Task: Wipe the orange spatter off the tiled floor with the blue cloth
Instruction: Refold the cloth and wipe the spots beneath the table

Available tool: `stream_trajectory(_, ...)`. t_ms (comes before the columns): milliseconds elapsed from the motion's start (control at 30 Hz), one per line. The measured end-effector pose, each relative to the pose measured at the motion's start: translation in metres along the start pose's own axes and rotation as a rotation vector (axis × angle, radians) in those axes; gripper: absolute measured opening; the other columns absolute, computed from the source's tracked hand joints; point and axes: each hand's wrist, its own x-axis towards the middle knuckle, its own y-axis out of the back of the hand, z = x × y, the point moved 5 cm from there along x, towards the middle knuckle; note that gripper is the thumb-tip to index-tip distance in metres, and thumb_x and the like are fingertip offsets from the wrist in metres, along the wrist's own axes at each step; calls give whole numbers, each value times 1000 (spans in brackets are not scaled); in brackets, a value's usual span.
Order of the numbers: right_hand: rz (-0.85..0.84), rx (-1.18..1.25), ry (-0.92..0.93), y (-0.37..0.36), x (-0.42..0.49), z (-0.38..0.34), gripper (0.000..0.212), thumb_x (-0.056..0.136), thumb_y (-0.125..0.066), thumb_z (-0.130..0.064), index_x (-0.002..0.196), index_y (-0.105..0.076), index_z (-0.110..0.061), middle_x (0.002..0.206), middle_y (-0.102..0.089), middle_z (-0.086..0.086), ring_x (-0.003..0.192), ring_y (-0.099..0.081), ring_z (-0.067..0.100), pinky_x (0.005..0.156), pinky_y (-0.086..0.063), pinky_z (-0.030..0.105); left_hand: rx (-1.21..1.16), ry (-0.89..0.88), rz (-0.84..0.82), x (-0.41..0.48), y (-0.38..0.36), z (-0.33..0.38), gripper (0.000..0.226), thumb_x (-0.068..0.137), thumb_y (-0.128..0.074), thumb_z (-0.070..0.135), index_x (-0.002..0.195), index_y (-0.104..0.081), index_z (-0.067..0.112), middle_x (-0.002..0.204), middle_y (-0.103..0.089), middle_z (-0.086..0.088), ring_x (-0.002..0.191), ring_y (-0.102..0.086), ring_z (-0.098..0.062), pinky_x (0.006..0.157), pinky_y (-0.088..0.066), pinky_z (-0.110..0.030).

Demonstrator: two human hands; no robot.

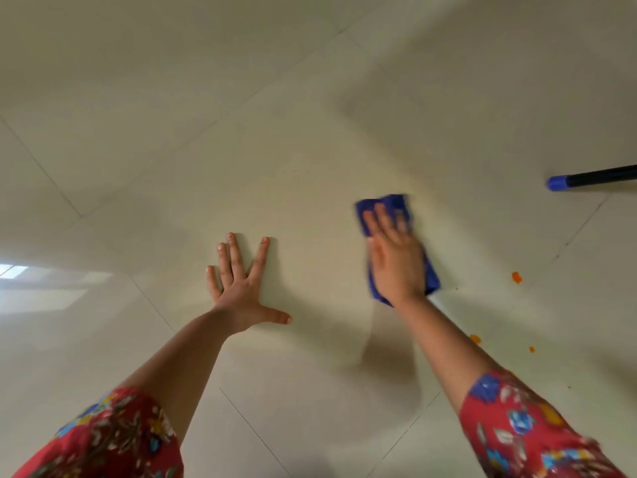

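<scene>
Right hand (396,260): laid flat, palm down, on the blue cloth (427,270), fingers (382,219) extended and close together; cloth pressed against the tiled floor (275,150) rather than gripped. Hand and cloth outline blurred. Cloth folded into a narrow pad, showing beyond the fingertips at the far end and beside the wrist at the near end.

Left hand (241,288): fully open, empty, palm flat on the floor, fingers spread, thumb pointing toward the right arm. Positioned well apart from the cloth, on the same large pale tile.

Orange spatter (516,277): several small spots on the floor to the right of the cloth. Largest spot near the cloth's right edge but not touching it; smaller spots (475,338) lying just beside the right forearm, nearer the camera.

Black pole with blue end cap (555,183): entering from the right edge, above the spatter, apart from the cloth. Contact with the floor cannot be determined.

Red floral sleeves (524,426): covering both upper forearms at the lower corners.

Window reflection (13,270): bright patch on the glossy floor at the left edge.
</scene>
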Motion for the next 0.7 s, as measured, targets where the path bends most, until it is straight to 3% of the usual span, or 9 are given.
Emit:
stream_trajectory(100,83,-7,-295,22,22,72,51,100,-26,-29,146,-42,-13,153,-37,11,140,-34,38,114,-29,49,12,10,10,1,0,-1,146,46,-80,70,132,37,54,136,57,-5,126,51,-24,110,17,-52)
stream_trajectory(167,98,-6,-420,24,65,77,54,99,-21,-32,148,-38,-15,157,-32,10,143,-28,39,116,-25,46,15,8,8,2,0,-1,145,46,-80,70,131,38,54,134,58,-5,125,53,-24,110,17,-53)
stream_trajectory(267,47,0,-265,12,87,18,58,96,-20,-32,148,-37,-16,156,-33,8,142,-30,38,114,-28,46,6,8,-8,2,-1,0,145,46,-80,70,130,38,55,133,59,-4,124,53,-24,111,17,-53)
stream_trajectory(367,-7,13,-9,3,22,-10,51,98,-32,-33,148,-39,-25,155,-35,-1,143,-30,30,112,-30,43,6,8,-12,1,2,1,145,46,-80,70,131,37,55,136,57,-5,126,52,-24,111,17,-54)
stream_trajectory(467,13,-4,-265,17,-10,37,52,98,-32,-40,148,-38,-28,156,-34,-2,144,-29,29,113,-32,46,4,0,-11,0,1,1,145,47,-80,69,132,37,54,137,56,-6,126,51,-25,110,18,-53)
stream_trajectory(567,44,-37,-500,28,49,72,55,99,-23,-43,152,-28,-30,161,-22,-3,148,-18,30,115,-24,49,-4,10,-5,1,0,-1,145,46,-80,70,131,37,55,136,57,-6,127,51,-25,110,18,-53)
stream_trajectory(633,32,-11,-526,26,97,55,54,101,-26,-40,153,-22,-31,162,-16,-3,149,-12,30,116,-21,48,5,9,-14,1,0,-1,145,46,-80,70,131,37,55,133,59,-5,126,52,-25,110,18,-52)
stream_trajectory(700,-9,-16,-374,12,129,10,54,101,-30,-37,154,-21,-28,162,-16,-1,148,-13,33,118,-16,47,-2,11,-18,1,0,0,145,46,-80,71,131,37,55,133,59,-4,125,53,-24,110,19,-51)
